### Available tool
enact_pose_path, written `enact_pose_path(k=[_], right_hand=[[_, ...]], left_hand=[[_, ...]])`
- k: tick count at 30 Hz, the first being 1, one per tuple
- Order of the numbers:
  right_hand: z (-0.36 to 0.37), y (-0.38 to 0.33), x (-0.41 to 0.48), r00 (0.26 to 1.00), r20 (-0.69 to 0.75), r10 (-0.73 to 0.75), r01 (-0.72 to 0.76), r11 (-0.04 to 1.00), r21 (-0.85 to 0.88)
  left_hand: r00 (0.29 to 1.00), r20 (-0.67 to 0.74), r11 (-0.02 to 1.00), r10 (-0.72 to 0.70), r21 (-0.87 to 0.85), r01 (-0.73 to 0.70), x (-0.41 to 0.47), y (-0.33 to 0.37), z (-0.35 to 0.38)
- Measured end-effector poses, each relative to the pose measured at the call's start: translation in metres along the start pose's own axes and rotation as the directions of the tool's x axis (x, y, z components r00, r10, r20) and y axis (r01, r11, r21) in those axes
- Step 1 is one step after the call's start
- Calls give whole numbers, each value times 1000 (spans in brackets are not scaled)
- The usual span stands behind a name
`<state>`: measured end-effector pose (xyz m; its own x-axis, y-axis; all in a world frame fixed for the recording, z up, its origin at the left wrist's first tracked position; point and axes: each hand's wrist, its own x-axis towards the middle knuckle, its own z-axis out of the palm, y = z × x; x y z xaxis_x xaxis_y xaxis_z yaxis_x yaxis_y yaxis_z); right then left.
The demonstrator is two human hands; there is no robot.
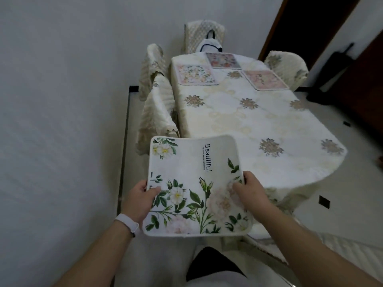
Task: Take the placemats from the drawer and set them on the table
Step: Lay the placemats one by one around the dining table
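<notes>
Cloth-covered tabletop (248, 121) carries three floral placemats (195, 74) at its far end | my left hand (143, 200) and right hand (249, 193) pinch the white "Beautiful" placemat (196, 183) by its side edges, held above the near end.

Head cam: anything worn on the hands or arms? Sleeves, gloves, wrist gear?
No gloves on left hand or right hand; forearms bare, no sleeves in view. A smooth white band circles the left wrist; the right wrist carries nothing.

a home dining room: a bench (228, 125) under a flowered tablecloth (290, 170), cloth-covered chairs (157, 117) along its edges, placemats (195, 74) at its far end, a doorway (306, 21).
</notes>
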<state>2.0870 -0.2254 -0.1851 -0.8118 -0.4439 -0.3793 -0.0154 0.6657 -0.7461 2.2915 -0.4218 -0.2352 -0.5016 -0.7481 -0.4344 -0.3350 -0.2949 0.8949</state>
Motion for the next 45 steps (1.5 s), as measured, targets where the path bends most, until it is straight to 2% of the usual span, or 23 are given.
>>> enact_pose_path(k=[4,10,15,20,31,37,39,45], right_hand=[[-14,-2,48,998,-57,25,-24,1000,17],[-29,-3,163,1000,-26,15,-15,1000,13],[-59,-10,258,999,28,32,-32,999,7],[-91,-25,342,998,49,-27,29,999,-41],[-84,-48,458,999,23,-31,33,994,-103],[-71,-49,502,999,30,21,-16,985,-170],[-66,-46,513,1000,11,19,-16,973,-229],[-54,-34,528,997,-64,53,-67,965,-253]], left_hand=[[999,46,1000,7,6,-8,42,24,33],[997,29,982,69,174,-73,123,56,95],[1000,-1,980,4,200,-4,187,95,156],[997,-27,986,-68,150,71,244,122,196],[981,-66,975,-184,111,190,352,140,233],[983,-36,941,-177,286,180,402,140,246],[985,-49,928,-164,331,171,416,139,249],[981,-87,860,-173,472,194,434,131,238]])
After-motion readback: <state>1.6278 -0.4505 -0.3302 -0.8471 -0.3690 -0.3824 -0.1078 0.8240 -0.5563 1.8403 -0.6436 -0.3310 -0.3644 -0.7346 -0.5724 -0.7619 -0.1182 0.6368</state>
